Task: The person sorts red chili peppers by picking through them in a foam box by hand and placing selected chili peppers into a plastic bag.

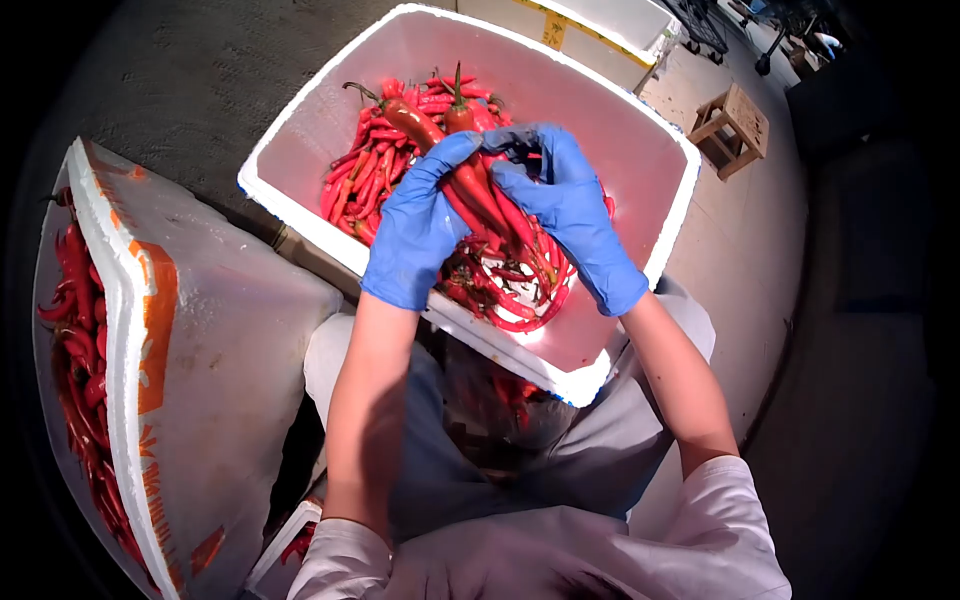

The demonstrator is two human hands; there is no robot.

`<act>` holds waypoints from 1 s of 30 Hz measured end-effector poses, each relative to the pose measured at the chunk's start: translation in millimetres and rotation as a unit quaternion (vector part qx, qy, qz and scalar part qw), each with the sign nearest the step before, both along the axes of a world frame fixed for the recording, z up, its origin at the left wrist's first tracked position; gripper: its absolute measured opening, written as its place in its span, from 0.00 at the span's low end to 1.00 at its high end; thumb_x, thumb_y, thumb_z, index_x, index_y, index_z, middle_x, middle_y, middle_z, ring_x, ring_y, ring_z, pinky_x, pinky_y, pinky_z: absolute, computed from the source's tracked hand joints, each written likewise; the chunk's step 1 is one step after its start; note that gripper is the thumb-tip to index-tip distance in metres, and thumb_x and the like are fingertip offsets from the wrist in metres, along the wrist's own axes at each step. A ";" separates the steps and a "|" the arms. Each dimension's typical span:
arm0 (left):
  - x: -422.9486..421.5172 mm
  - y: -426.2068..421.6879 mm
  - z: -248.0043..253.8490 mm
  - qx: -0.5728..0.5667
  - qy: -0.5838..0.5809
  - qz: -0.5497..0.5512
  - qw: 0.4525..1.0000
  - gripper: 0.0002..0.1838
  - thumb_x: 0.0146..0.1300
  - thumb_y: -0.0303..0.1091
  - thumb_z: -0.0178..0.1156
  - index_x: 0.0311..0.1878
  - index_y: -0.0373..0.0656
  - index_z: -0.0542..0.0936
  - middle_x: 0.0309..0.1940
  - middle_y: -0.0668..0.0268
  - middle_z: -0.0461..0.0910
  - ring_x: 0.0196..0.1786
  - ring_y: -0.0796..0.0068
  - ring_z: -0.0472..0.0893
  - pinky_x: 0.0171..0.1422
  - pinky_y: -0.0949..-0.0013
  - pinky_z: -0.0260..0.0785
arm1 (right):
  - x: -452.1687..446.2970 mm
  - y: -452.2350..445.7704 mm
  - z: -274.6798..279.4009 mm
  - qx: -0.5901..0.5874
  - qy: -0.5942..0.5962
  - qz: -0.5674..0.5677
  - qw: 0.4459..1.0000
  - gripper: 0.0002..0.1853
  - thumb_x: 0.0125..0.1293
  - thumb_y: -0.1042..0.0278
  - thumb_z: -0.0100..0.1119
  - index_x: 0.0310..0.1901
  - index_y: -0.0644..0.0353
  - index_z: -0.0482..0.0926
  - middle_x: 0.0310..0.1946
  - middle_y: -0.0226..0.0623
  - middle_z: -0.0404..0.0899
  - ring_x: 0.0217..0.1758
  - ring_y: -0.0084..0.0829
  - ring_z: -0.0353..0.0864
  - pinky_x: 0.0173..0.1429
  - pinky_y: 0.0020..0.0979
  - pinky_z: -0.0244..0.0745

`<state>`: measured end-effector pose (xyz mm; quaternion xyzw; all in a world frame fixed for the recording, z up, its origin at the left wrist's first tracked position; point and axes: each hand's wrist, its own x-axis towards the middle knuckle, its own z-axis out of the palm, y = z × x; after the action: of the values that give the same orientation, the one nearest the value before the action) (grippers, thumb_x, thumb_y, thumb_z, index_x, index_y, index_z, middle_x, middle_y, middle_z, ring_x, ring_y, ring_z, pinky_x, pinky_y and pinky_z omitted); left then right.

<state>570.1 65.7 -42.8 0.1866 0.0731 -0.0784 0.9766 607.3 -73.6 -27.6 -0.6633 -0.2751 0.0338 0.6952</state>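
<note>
The grip is two-handed: left hand (418,230) and right hand (572,200), both gloved, close with curled fingers around a bundle of red peppers (482,195), above the white foam box (635,170) in front of the knees. Progress appears partial: one bundle is in hand; loose peppers (372,185) remain in this box. A second box (230,330), also containing peppers, tilts at left. Beyond, a foam container (600,50) and a wooden stool (744,116) stand on the floor (755,230).

Left hand (425,225) and right hand (570,205), blue-gloved, close together over the white box (570,90).
Fingers curl inward; bare forearms (362,400) reach in from outside its rim.
</note>
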 end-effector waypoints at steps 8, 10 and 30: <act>7.1 0.1 1.3 -0.014 0.026 0.064 0.997 0.16 0.51 0.25 0.58 0.46 0.37 0.71 0.40 0.58 0.75 0.45 0.65 0.75 0.51 0.62 0.70 | 13.9 -6.3 -1.1 0.088 0.053 0.031 0.994 0.08 0.56 0.78 0.53 0.39 0.65 0.75 0.34 0.35 0.76 0.39 0.21 0.74 0.45 0.22 0.69; 6.7 5.1 0.4 0.023 0.024 0.099 0.994 0.24 0.53 0.25 0.55 0.55 0.36 0.64 0.47 0.51 0.71 0.51 0.58 0.72 0.58 0.56 0.64 | 28.1 -9.4 -10.5 0.079 0.071 -0.030 0.994 0.07 0.56 0.74 0.54 0.37 0.64 0.76 0.30 0.36 0.78 0.36 0.18 0.74 0.41 0.22 0.70; 9.8 11.0 -0.9 -0.031 0.005 0.111 0.993 0.19 0.53 0.23 0.52 0.51 0.35 0.65 0.45 0.52 0.72 0.52 0.58 0.71 0.57 0.54 0.65 | -31.1 -11.7 -275.1 -0.718 0.103 0.101 0.681 0.14 0.51 0.62 0.49 0.36 0.57 0.80 0.37 0.43 0.78 0.40 0.40 0.79 0.42 0.36 0.74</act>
<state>579.8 76.7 -43.7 0.1462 0.0959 0.0272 0.9842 576.3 -85.3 -302.7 -0.9196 -0.1580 0.3590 0.0225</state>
